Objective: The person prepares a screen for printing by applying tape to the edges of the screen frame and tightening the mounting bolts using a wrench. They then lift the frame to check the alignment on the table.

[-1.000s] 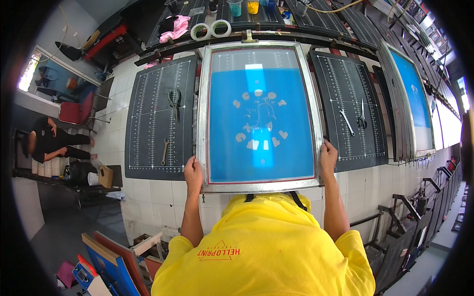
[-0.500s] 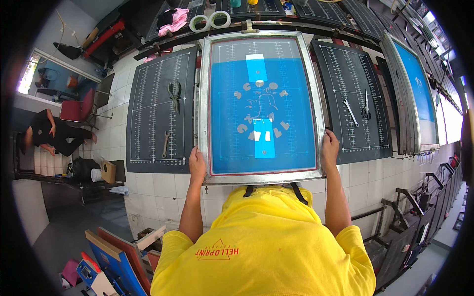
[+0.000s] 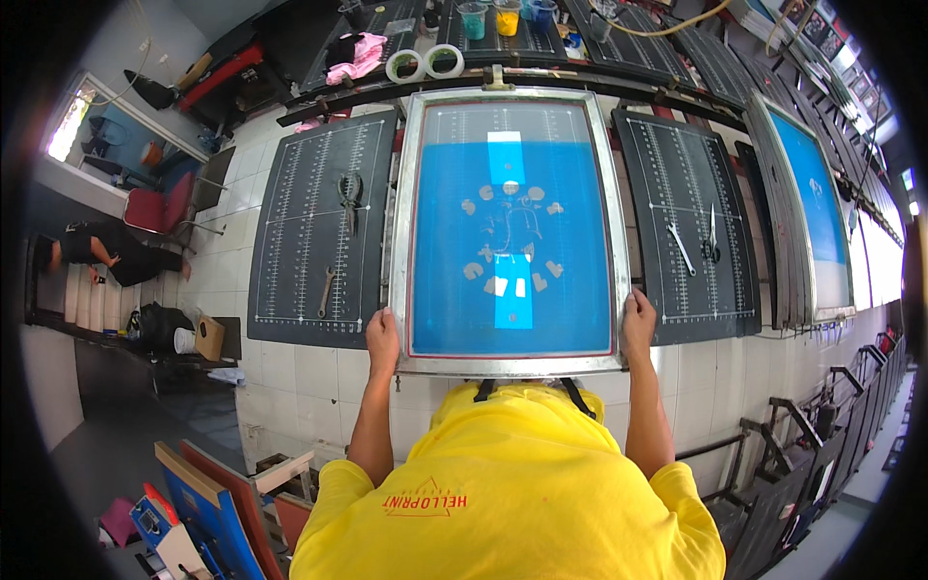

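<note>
A silk-screen frame with silvery metal sides lies in front of me. Its blue mesh carries a pale ring-shaped design with a figure inside, and a ruled board shows through from below. At the frame's near left corner, my left hand is closed round the side rail. My right hand grips the opposite rail near the right corner, thumb up along the edge. A metal hinge clamp sits at the frame's far edge.
Pliers and a spanner lie on the left black board. The right board holds another spanner and scissors. Tape rolls and ink cups stand beyond. Another person reclines at far left.
The whole scene sits lower in the picture as my view has tilted up slightly. Both hands keep their hold at the same places on the frame.
</note>
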Demonstrator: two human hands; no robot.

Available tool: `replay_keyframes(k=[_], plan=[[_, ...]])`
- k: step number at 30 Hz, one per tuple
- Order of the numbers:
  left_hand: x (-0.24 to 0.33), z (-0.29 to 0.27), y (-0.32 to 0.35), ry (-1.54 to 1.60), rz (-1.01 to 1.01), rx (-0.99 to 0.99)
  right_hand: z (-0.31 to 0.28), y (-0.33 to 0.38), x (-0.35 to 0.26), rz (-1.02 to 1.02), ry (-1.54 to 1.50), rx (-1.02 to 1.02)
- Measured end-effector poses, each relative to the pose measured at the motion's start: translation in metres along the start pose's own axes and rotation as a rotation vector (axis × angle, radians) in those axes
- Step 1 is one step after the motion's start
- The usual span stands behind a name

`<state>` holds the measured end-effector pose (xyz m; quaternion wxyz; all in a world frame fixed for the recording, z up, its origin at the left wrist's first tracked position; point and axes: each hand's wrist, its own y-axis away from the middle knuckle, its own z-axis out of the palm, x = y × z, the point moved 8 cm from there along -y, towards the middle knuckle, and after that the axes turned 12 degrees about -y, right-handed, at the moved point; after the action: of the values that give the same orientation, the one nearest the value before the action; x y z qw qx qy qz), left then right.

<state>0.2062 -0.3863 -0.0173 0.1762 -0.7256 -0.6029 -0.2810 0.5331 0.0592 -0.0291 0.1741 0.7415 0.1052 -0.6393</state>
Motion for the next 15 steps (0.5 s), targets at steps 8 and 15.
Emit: replay_keyframes(k=[8, 15], plan=[[0.014, 0.0, 0.01, 0.087, 0.02, 0.025, -0.015, 0.0, -0.019, 0.023, 0.07, 0.033], [0.002, 0.001, 0.001, 0.057, 0.001, 0.029, -0.007, 0.002, -0.031, -0.016, 0.077, 0.011]])
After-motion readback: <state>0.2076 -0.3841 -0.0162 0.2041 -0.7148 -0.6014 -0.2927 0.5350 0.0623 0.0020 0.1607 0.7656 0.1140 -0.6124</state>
